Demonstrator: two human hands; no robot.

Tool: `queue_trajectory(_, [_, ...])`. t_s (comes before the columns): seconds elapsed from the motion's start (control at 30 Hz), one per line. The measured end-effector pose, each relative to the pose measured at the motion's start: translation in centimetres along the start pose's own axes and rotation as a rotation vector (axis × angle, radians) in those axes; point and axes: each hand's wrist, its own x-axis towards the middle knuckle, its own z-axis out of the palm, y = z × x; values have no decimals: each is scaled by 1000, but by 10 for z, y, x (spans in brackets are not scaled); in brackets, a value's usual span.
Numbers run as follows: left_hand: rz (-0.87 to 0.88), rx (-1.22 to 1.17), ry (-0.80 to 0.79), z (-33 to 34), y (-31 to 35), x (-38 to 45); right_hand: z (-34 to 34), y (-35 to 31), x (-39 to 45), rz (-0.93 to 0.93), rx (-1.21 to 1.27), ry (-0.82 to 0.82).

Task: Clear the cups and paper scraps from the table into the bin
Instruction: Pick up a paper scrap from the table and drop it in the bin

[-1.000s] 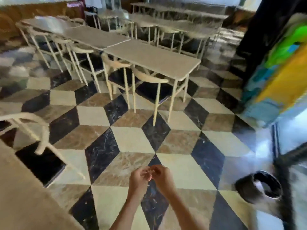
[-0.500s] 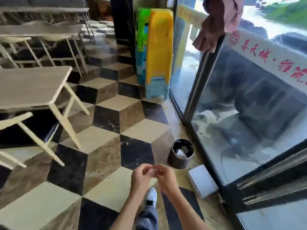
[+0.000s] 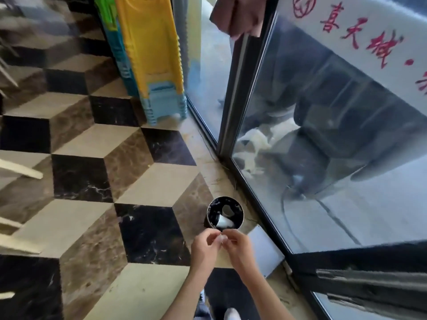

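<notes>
A small round black bin [image 3: 240, 212] stands on the floor beside the glass wall, with a white paper cup [image 3: 223, 221] lying inside it. My left hand [image 3: 204, 247] and my right hand [image 3: 236, 244] are held together just in front of the bin's near rim. Their fingertips pinch a small pale paper scrap [image 3: 221, 237] between them. The scrap is mostly hidden by my fingers.
A flat white box [image 3: 265, 252] lies on the floor right of my hands. A glass wall with a dark frame [image 3: 233, 107] runs along the right. Stacked yellow, green and blue plastic stools [image 3: 150, 56] stand at the back. Pale chair legs [image 3: 20, 169] show at left.
The view has swung from the tables to the glass wall and come close to the bin. My hands have stayed joined on the scrap and are now right at the bin.
</notes>
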Motion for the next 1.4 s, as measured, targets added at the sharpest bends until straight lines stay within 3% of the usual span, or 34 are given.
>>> queue_trajectory(0.23, [-123, 38, -12, 51, -41, 128, 13, 58, 124, 101, 37, -52])
queue_trajectory(0.6, [-195, 142, -52, 149, -212, 319, 76, 242, 309, 245, 64, -71])
queue_trajectory(0.8, [-225, 186, -74, 179, -265, 382, 99, 300, 369, 284, 63, -65])
queue_trajectory(1.17, [-293, 132, -1, 166, -261, 404, 85, 302, 401, 367, 127, 36])
queue_trajectory(1.4, [-240, 18, 39, 128, -194, 359, 59, 216, 373, 205, 65, -16])
